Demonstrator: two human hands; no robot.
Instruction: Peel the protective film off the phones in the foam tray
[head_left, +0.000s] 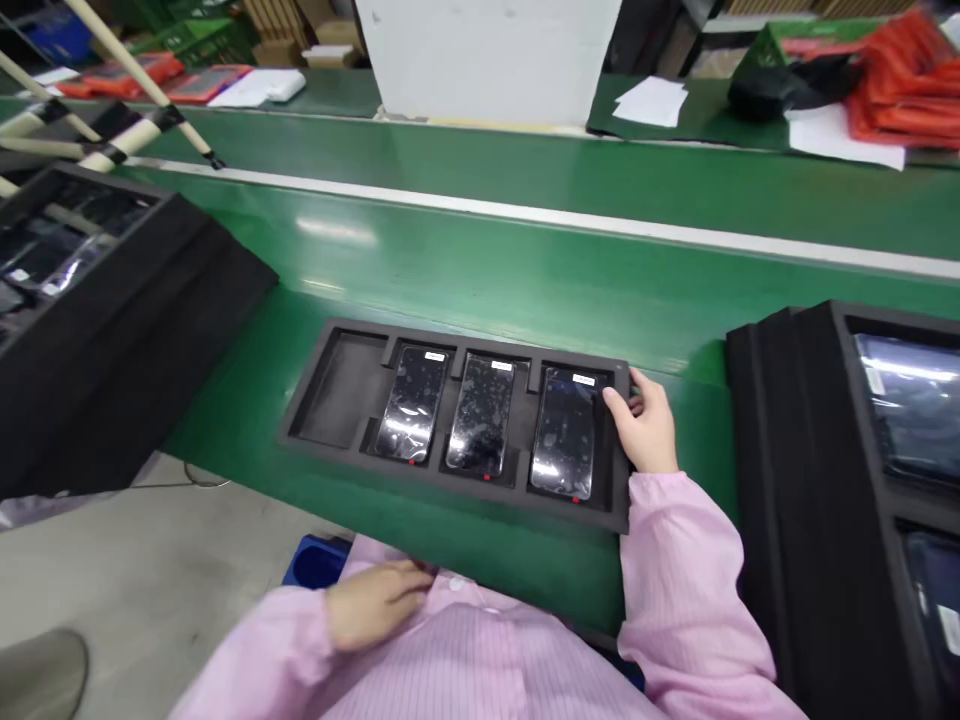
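A black foam tray point(352, 385) holding three glossy phones sits at the near edge of the green belt point(525, 270), its right end gripped by the right hand point(646, 425), while the left hand point(371, 600) rests loose, holding nothing.

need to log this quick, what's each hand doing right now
Left hand: loosely open, resting against the pink coat, holding nothing.
Right hand: gripping the right edge of the foam tray, beside the rightmost phone.
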